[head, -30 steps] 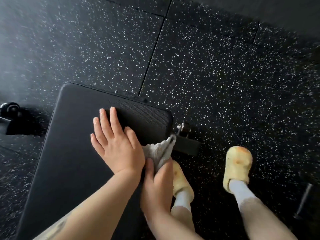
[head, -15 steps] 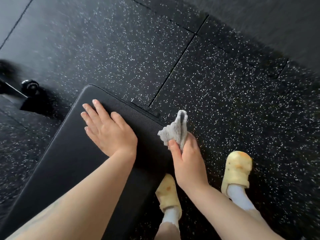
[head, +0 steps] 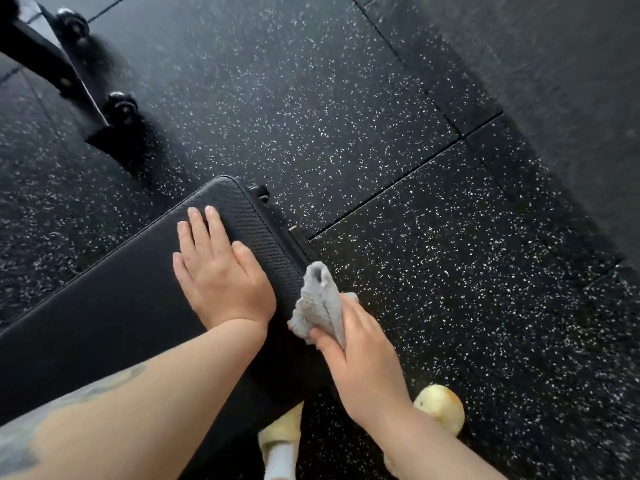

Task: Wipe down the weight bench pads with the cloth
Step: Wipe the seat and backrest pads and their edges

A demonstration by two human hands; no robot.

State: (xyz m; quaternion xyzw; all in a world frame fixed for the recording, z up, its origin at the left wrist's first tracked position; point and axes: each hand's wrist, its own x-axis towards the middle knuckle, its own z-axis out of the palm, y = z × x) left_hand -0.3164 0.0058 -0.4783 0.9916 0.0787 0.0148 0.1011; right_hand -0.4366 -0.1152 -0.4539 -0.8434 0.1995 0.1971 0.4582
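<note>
Black padded bench pad [head: 114, 306]: vinyl-like cover under my flat left hand [head: 221, 275], finely grained and matt near its end, smoother with a dull sheen further back. Grey terry cloth [head: 320, 306]: soft, nubbly, matt, bunched in my right hand [head: 360, 362]. Black rubber floor tiles flecked white [head: 398, 98]: coarse, granular, matt. Black metal bench frame [head: 65, 64]: painted, slightly glossy. Pale yellow foam-like clogs [head: 441, 407]: smooth, matt, scuffed.
</note>
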